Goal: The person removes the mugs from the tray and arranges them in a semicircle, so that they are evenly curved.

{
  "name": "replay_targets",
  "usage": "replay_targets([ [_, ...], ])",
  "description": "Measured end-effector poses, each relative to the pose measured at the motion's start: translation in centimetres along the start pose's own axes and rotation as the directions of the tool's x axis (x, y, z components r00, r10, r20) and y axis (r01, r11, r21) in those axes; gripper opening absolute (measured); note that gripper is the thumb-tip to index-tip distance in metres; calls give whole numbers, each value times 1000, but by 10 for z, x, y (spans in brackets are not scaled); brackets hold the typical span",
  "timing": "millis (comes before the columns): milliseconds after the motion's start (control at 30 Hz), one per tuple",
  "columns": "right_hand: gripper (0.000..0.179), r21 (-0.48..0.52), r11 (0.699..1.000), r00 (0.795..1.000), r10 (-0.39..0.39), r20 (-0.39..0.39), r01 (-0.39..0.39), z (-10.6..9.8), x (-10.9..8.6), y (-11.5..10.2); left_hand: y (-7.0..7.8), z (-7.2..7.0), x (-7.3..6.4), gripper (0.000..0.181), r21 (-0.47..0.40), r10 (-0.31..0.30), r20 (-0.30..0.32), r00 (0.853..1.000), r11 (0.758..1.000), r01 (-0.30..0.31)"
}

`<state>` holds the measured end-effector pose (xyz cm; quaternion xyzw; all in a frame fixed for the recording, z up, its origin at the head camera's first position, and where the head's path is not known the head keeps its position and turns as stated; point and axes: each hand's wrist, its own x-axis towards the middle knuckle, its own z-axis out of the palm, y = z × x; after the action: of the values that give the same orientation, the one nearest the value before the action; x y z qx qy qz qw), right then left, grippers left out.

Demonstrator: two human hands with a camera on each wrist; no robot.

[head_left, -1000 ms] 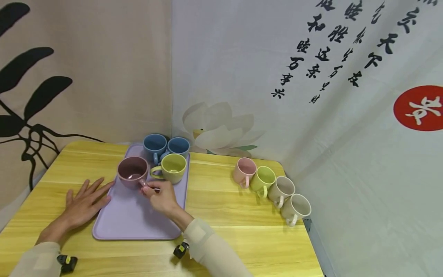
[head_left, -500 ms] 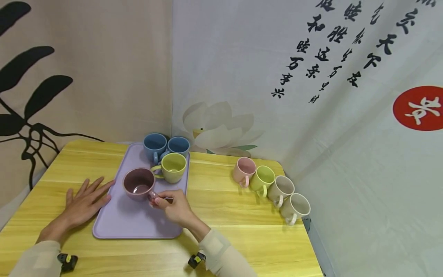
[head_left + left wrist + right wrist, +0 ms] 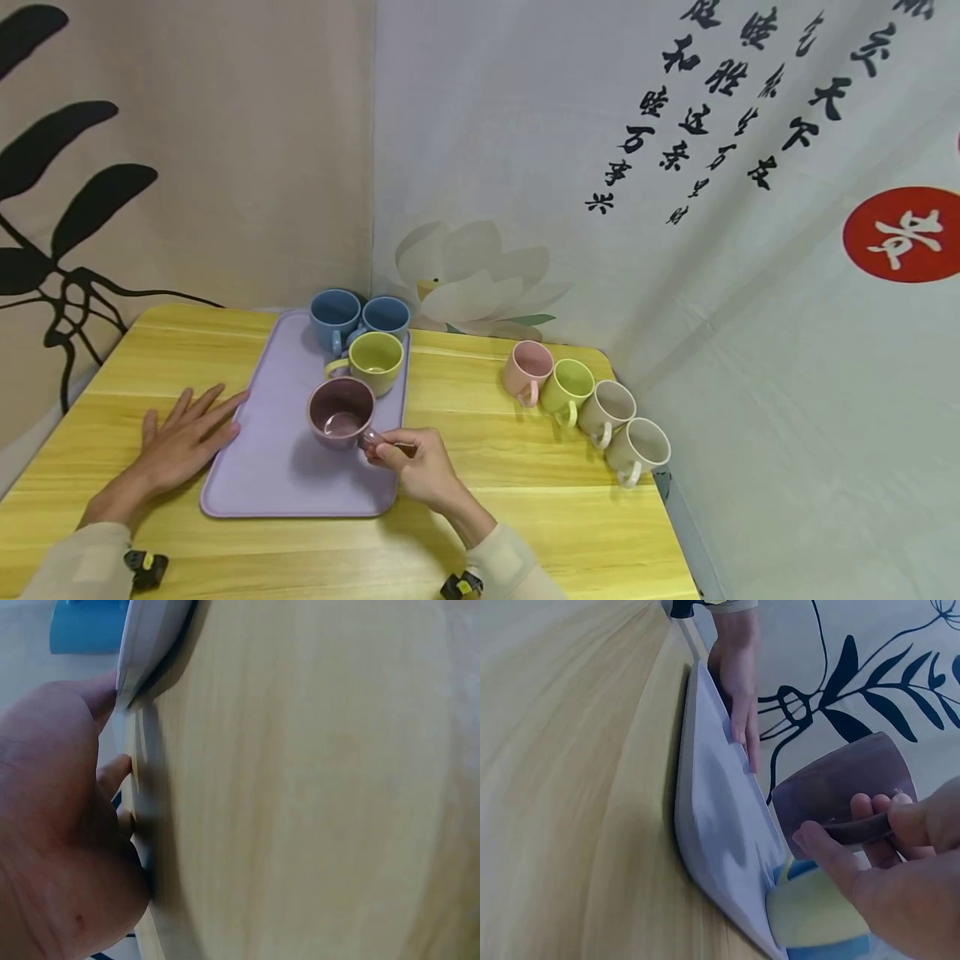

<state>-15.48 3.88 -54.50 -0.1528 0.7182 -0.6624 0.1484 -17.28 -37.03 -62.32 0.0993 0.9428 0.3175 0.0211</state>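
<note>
A mauve mug [image 3: 341, 412] is held by its handle in my right hand [image 3: 427, 467], over the right half of a lilac tray [image 3: 262, 467]. In the right wrist view, thumb and fingers pinch the handle and a gap shows between the mug and the tray. My left hand [image 3: 183, 442] lies with fingers spread on the table, fingertips at the tray's left edge. On the tray a yellow-green mug [image 3: 377, 362] stands just behind the mauve one. Two blue mugs, a left one [image 3: 335, 317] and a right one [image 3: 387, 315], stand at the tray's back.
On the right of the wooden table [image 3: 480, 508], a row of mugs runs along the edge: a pink mug [image 3: 528, 371], a green mug [image 3: 567, 390] and two cream mugs, the nearer one [image 3: 637, 450] at the corner. A printed cloth [image 3: 480, 150] hangs behind the table.
My right hand has carried the mauve mug from the tray's left side rightward and nearer to me, in front of the yellow-green mug. My left hand has stayed in place.
</note>
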Motion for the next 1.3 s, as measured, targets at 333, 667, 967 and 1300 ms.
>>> replay_targets([
  [333, 24, 46, 999, 998, -18, -68, 21, -35, -20, 7, -2, 2, -1, 63, 11, -4, 2, 1000, 1000, 4],
  [667, 28, 73, 995, 979, -46, -197, 62, -73, -24, 17, -2, 1, 0, 64, 11, -2, 2, 1000, 1000, 2],
  [967, 24, 65, 995, 944, -47, -325, 72, -93, -17, 18, -2, 0, -1, 64, -4, 7, -2, 1000, 1000, -7],
  [1300, 25, 120, 989, 903, -27, -428, 87, -99, -5, 18, -3, 0, -1, 63, 0, 12, -8, 1000, 1000, -12],
])
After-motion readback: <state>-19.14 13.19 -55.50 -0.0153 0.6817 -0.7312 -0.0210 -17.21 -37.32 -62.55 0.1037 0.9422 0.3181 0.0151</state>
